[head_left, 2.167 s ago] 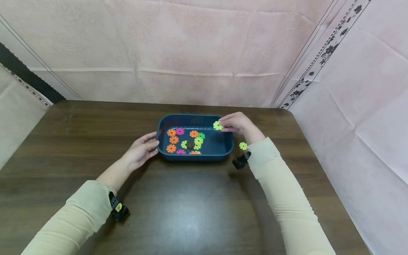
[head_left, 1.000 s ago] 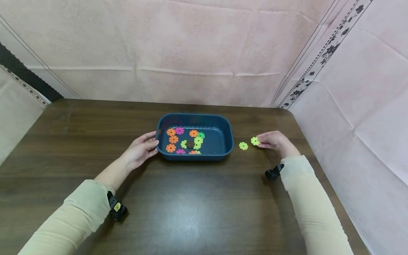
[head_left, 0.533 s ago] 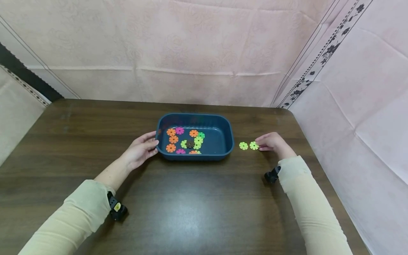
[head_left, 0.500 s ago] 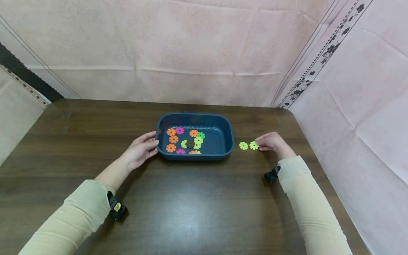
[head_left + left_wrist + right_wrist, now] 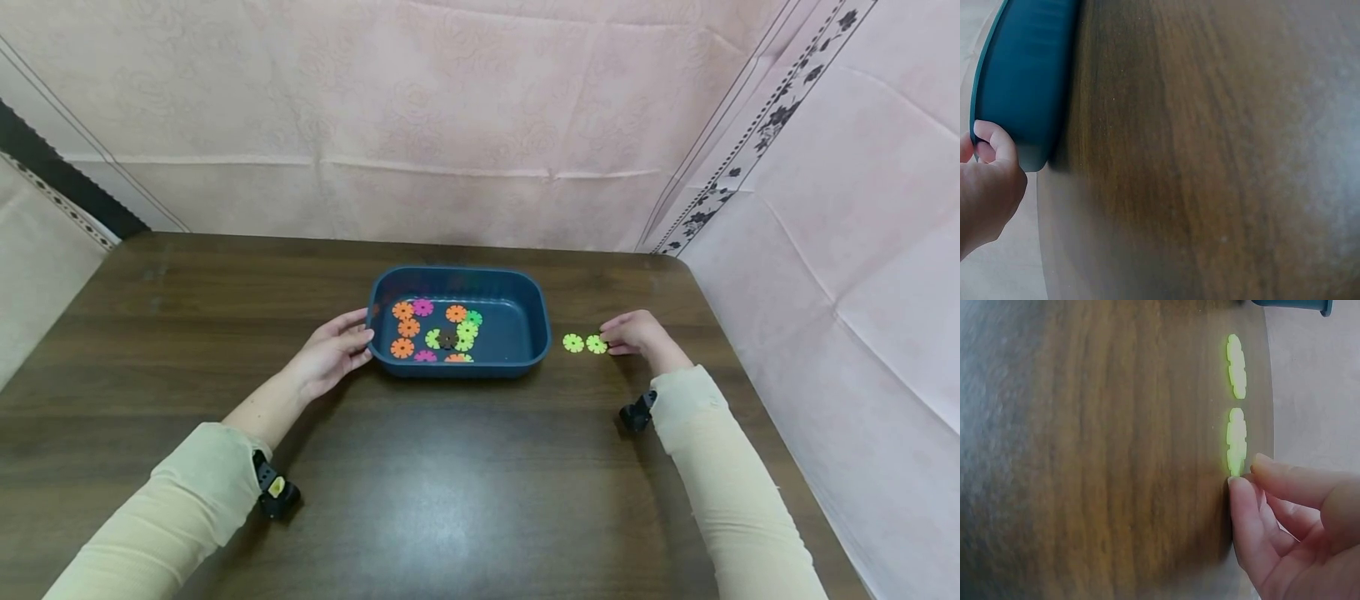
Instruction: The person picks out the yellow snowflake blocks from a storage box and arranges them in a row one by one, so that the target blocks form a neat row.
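Observation:
My left hand (image 5: 335, 354) holds the left end of a dark blue plastic tray (image 5: 480, 369), its fingers at the rim; the left wrist view shows the curled fingers (image 5: 999, 139) on that rim. To the right of the tray, my right hand (image 5: 641, 340) pinches the right edge of a yellow-green flower-shaped disc (image 5: 596, 344) lying on the table. A second yellow-green flower-shaped disc (image 5: 573, 343) lies just left of it, between it and the tray. Seen from the right wrist, the held disc (image 5: 1236, 440) and the other disc (image 5: 1236, 365) are in line with a small gap.
Inside the tray are several flower-shaped discs: orange (image 5: 402, 347), pink (image 5: 423, 307), yellow-green (image 5: 467, 331), green (image 5: 474, 318) and a brown one (image 5: 447, 340). The brown wooden table (image 5: 420, 483) ends at a cloth-covered wall (image 5: 420, 125) behind.
My right hand has carried the yellow-green disc from over the tray to the table on the right, then slid it slightly left towards the other disc. My left hand stays on the tray.

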### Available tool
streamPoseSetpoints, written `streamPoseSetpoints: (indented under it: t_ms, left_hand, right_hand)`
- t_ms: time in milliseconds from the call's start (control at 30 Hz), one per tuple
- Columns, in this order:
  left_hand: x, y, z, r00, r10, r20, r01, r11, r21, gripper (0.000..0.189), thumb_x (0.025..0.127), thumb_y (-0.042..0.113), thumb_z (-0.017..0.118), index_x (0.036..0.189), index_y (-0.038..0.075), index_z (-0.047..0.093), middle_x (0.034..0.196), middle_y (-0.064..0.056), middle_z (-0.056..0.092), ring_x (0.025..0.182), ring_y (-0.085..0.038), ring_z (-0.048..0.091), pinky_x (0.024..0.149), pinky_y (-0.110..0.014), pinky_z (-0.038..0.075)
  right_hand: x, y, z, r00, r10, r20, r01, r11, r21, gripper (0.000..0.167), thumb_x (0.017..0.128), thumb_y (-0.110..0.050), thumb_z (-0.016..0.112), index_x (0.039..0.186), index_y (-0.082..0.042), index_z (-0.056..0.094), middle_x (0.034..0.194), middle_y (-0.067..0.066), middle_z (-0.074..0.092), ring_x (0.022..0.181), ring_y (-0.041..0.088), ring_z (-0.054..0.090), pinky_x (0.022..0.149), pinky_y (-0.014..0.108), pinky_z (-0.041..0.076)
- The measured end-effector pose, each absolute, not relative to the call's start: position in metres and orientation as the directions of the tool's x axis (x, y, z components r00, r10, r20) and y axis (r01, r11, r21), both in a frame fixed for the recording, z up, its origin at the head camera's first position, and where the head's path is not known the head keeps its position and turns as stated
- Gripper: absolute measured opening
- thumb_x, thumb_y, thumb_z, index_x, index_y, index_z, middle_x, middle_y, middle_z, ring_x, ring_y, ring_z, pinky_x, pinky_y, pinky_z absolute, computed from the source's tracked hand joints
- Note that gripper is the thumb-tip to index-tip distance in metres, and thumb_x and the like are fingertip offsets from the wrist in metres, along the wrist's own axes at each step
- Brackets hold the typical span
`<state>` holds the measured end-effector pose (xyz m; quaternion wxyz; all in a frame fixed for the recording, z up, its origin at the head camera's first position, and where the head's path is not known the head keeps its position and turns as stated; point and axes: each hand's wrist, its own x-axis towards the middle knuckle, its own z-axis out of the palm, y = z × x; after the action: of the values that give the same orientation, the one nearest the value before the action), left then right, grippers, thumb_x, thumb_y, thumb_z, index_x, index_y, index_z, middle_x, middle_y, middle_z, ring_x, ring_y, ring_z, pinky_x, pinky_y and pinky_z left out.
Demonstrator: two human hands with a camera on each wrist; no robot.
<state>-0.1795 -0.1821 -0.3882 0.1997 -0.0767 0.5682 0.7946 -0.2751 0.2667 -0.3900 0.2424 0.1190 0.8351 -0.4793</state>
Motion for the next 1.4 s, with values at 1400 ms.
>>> streamPoseSetpoints:
  t_ms: [1400]
  left_hand:
    - [-0.179,-0.181,-0.388,-0.908,0.209,-0.364,-0.412,-0.283,0.866,0.061,0.097,0.010,0.048,0.149,0.007,0.016,0.099,0.003,0.053,0.080,-0.005,0.056,0.072,-0.016,0.048]
  right_hand:
    - [-0.275,0.087,-0.366,-0.825,-0.179,-0.536,0.393,0.500,-0.772,0.035,0.089,-0.022,0.065,0.116,-0.001,0.059,0.116,0.018,0.062,0.101,0.027,0.064,0.081,0.031,0.055]
